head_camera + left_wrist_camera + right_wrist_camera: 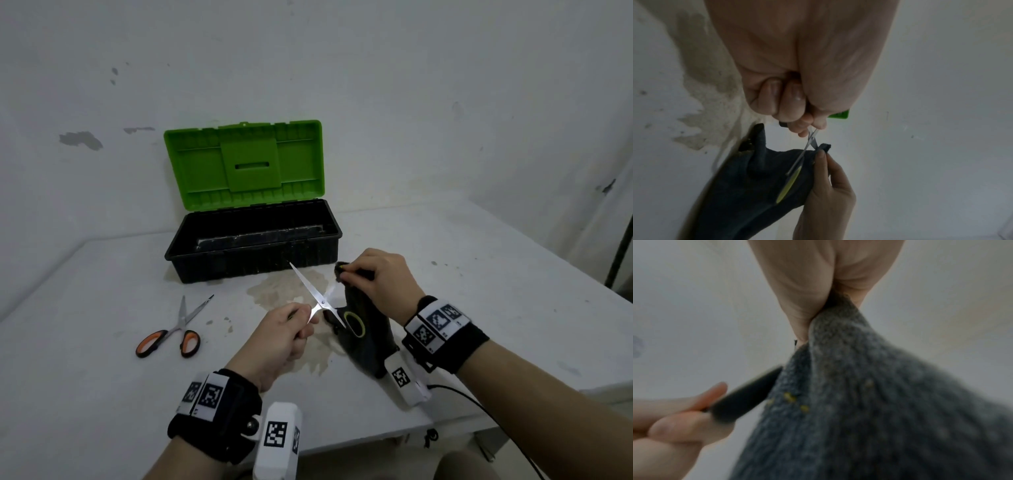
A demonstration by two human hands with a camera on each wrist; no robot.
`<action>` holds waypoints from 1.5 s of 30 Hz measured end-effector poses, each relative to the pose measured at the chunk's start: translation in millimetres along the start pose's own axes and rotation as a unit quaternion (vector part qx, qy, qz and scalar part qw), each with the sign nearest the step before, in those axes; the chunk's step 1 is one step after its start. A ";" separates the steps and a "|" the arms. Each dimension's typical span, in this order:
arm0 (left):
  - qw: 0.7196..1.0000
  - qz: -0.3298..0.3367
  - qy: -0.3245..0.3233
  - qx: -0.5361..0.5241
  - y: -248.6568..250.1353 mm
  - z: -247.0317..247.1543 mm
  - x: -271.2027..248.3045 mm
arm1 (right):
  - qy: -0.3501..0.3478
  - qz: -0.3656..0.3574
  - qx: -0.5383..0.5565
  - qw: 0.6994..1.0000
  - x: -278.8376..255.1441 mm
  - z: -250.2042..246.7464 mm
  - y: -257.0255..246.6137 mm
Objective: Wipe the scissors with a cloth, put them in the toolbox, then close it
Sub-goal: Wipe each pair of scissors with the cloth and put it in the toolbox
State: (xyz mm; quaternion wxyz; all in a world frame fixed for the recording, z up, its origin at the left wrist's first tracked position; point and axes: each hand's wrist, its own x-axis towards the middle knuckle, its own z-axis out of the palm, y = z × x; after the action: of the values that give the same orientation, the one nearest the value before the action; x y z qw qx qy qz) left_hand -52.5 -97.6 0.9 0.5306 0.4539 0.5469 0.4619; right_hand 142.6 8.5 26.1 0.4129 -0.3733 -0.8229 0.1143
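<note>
Our left hand (279,337) gripped one handle of the open scissors (317,299), held above the table; blade pointed away toward the toolbox (253,240). Right hand (378,279) pinched the cloth (364,337) just right of the blades, nearest for wiping.

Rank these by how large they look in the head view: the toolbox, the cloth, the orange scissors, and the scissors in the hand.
1. toolbox, open, clearly largest.
2. cloth, held by the right hand.
3. orange scissors and the scissors in the left hand: not ranked; these look alike, and the hand hides one handle.
</note>
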 end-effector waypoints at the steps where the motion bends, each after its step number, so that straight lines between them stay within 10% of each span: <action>1: 1.000 -0.003 0.003 -0.001 -1.6 0.2 -0.5 | 0.010 0.020 -0.006 1.000 3.0 -3.3 2.0; 8: 1.000 0.002 -0.002 0.000 2.6 2.2 -1.2 | 0.032 -0.045 0.009 0.998 -8.5 -8.1 -11.1; 13: 1.000 0.001 0.003 0.002 0.2 -0.5 -1.1 | 0.158 0.032 -0.012 0.987 -5.1 -21.0 -0.7; 21: 1.000 0.005 0.000 0.005 4.2 6.1 1.9 | -0.052 -0.110 0.042 0.992 -18.5 3.0 -13.5; 35: 1.000 -0.016 -0.001 -0.009 -1.3 4.9 0.2 | 0.047 -0.043 0.007 0.998 -2.3 -19.2 -2.7; 45: 1.000 -0.006 -0.015 0.009 1.8 4.6 -0.6 | -0.068 -0.088 0.003 0.994 -12.4 -3.7 -5.1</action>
State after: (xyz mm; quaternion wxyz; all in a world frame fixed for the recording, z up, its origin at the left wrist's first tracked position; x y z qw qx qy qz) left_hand -47.9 -97.8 2.7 0.5371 0.4626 0.5456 0.4471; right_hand 147.5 -4.2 23.6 0.3654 -0.2892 -0.8785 0.1054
